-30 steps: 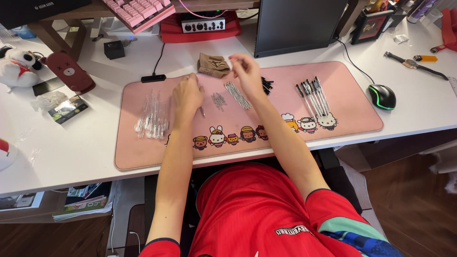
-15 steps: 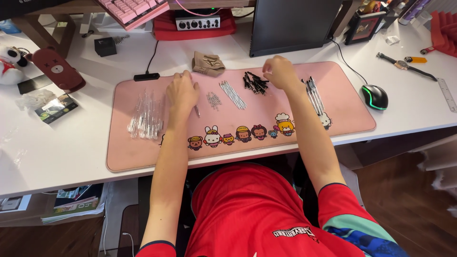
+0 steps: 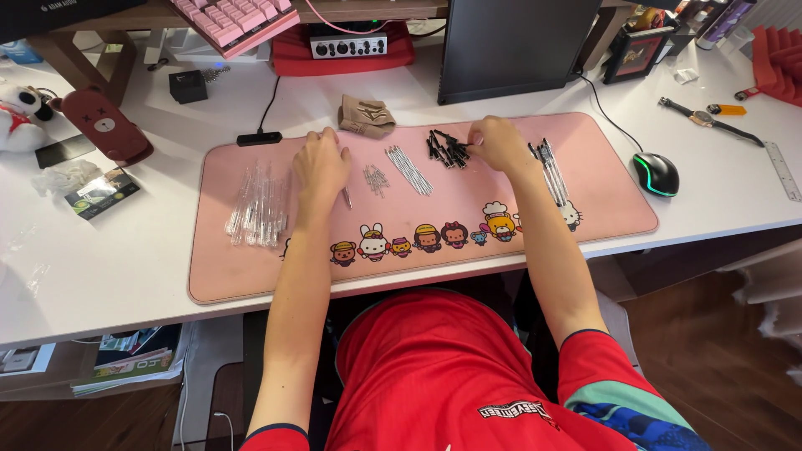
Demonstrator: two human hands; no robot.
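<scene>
My left hand (image 3: 321, 167) rests palm down on the pink desk mat (image 3: 601, 196), fingers curled over a thin pen part (image 3: 347, 198) that pokes out below it. Clear pen barrels (image 3: 257, 209) lie just left of it. Small springs (image 3: 375, 178) and thin refills (image 3: 409, 169) lie to its right. My right hand (image 3: 499, 142) sits at the right edge of a pile of small black pen parts (image 3: 444, 149), fingertips pinched on one of them. A row of assembled pens (image 3: 551, 171) lies right of that hand.
A black monitor (image 3: 518, 46) stands behind the mat beside a red audio box (image 3: 347, 46) and pink keyboard (image 3: 234, 17). A tan pouch (image 3: 365, 115) lies at the mat's top edge. A mouse (image 3: 655, 174), watch (image 3: 706, 121) and ruler (image 3: 783, 169) lie to the right.
My right hand moved right, off the refills and the black parts pile, and now pinches at the pile's right edge. My left hand has stayed in place.
</scene>
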